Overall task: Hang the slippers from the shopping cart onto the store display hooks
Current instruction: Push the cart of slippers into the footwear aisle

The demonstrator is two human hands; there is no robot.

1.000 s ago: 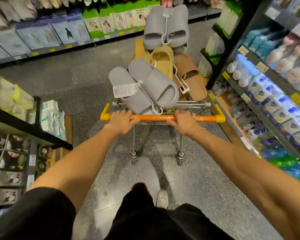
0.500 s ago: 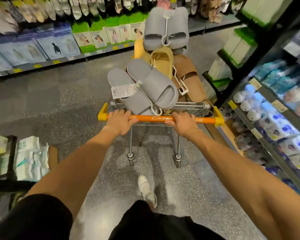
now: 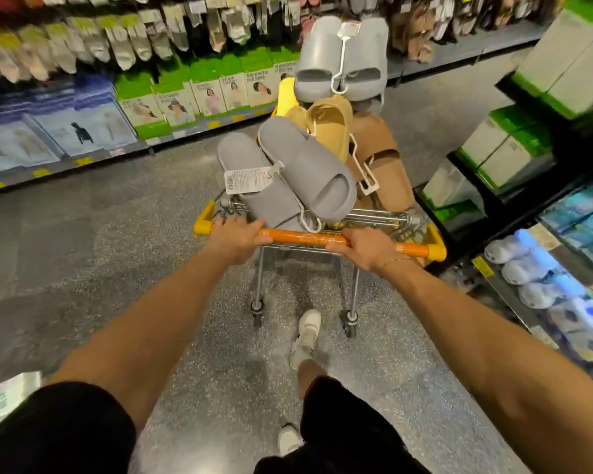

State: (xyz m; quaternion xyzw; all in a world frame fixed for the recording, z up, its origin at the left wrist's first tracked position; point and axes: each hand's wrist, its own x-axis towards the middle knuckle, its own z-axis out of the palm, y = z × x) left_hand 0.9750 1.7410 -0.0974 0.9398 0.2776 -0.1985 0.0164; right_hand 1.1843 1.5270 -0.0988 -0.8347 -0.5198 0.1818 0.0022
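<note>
Cart (image 3: 384, 213) advanced; hands on handle (image 3: 305, 238).

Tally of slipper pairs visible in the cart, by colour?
Grey pairs: 2, one near the handle, one at the far end
Tan/yellow pairs: 1
Brown pairs: 1
Total: 4 pairs visible; a bright yellow item behind them is too hidden to count.
</note>
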